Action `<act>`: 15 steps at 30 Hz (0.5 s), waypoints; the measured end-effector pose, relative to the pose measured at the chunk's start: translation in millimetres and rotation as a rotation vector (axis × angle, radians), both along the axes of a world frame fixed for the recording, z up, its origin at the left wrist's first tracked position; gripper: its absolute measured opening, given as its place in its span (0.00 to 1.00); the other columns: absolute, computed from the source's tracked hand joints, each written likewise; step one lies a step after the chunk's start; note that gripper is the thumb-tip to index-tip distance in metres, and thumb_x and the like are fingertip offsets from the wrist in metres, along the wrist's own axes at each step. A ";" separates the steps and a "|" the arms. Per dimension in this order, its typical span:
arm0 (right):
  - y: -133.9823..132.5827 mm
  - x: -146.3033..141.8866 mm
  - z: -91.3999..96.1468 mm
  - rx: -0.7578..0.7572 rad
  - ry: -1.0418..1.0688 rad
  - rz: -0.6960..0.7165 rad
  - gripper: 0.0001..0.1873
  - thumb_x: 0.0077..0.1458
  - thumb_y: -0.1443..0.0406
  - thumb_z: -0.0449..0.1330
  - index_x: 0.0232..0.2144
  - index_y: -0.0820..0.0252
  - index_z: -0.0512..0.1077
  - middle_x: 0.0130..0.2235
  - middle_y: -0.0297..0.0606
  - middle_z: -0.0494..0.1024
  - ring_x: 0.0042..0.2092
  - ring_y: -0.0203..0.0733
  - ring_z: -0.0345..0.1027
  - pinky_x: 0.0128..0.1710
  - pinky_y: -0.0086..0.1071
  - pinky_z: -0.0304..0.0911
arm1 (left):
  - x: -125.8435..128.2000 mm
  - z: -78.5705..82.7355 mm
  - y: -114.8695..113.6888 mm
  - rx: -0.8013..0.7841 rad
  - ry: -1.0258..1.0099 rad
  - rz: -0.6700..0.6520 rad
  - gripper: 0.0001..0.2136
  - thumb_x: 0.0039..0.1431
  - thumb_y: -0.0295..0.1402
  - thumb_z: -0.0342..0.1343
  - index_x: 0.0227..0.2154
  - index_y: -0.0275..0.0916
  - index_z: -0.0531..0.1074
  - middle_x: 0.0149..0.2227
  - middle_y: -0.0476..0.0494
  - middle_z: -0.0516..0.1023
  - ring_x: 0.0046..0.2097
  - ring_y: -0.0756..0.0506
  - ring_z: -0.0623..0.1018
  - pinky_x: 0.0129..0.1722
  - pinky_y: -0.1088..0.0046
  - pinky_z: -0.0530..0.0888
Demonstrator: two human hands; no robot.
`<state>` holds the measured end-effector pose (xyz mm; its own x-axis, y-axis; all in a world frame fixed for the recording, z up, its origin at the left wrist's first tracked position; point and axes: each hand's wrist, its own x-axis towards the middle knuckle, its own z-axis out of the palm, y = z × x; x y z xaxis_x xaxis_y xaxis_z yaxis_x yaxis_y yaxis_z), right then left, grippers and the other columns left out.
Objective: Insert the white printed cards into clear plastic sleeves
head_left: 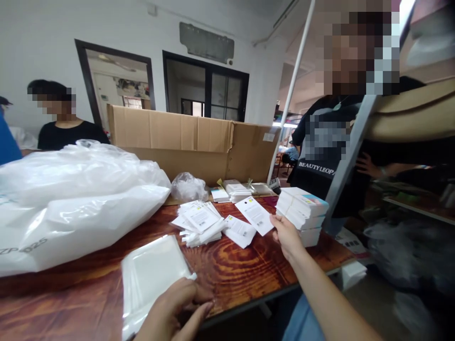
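Observation:
My right hand (287, 237) pinches a white printed card (254, 215) by its right edge. The card has a small hole near the top and a yellow mark, and it is held tilted above the table. Close beside that hand stands a tall stack of cards (302, 210), white at the edges. At the near side my left hand (179, 308) rests by the right edge of a pile of clear plastic sleeves (154, 272), its thumb apart from the bent fingers. A small white bit shows at its fingertips; I cannot make out what it is. More cards (202, 218) lie in a loose heap, with others (239, 231) beside them.
A large white plastic sack (78, 203) fills the table's left side. Behind are a crumpled clear bag (189, 187), small card stacks (236, 189) and a big cardboard box (199, 161). A slanted metal post (351, 142) rises at right. Two people stand across the brown table (245, 279).

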<state>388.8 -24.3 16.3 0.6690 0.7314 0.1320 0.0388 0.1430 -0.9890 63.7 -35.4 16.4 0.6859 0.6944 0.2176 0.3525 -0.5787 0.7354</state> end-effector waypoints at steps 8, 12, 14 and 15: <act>34.8 16.5 -33.1 -0.351 -0.439 0.003 0.13 0.51 0.58 0.57 0.28 0.63 0.67 0.21 0.34 0.67 0.23 0.35 0.60 0.24 0.28 0.54 | 19.9 -26.6 -3.8 0.298 -0.044 -0.071 0.08 0.62 0.32 0.46 0.34 0.39 0.70 0.35 0.43 0.72 0.38 0.50 0.72 0.40 0.75 0.71; 34.5 14.0 -40.0 -0.457 -0.747 -0.076 0.16 0.52 0.56 0.57 0.35 0.63 0.70 0.38 0.45 0.70 0.40 0.45 0.64 0.41 0.35 0.57 | 30.2 -37.6 -6.7 0.478 0.030 -0.059 0.07 0.60 0.29 0.47 0.38 0.41 0.69 0.40 0.43 0.72 0.43 0.47 0.71 0.45 0.68 0.71; 33.6 8.4 -39.8 -0.475 -0.870 -0.090 0.22 0.52 0.52 0.56 0.42 0.63 0.69 0.46 0.49 0.66 0.49 0.50 0.60 0.48 0.39 0.53 | 32.9 -40.3 -7.0 0.528 0.072 -0.037 0.08 0.60 0.28 0.47 0.39 0.41 0.68 0.40 0.43 0.72 0.43 0.46 0.71 0.45 0.64 0.70; 33.4 4.8 -39.7 -0.483 -0.921 -0.075 0.26 0.52 0.50 0.56 0.46 0.62 0.68 0.48 0.49 0.64 0.52 0.52 0.57 0.51 0.41 0.50 | 33.4 -41.1 -6.9 0.529 0.086 -0.027 0.08 0.60 0.29 0.47 0.39 0.41 0.68 0.40 0.43 0.72 0.43 0.45 0.71 0.45 0.64 0.71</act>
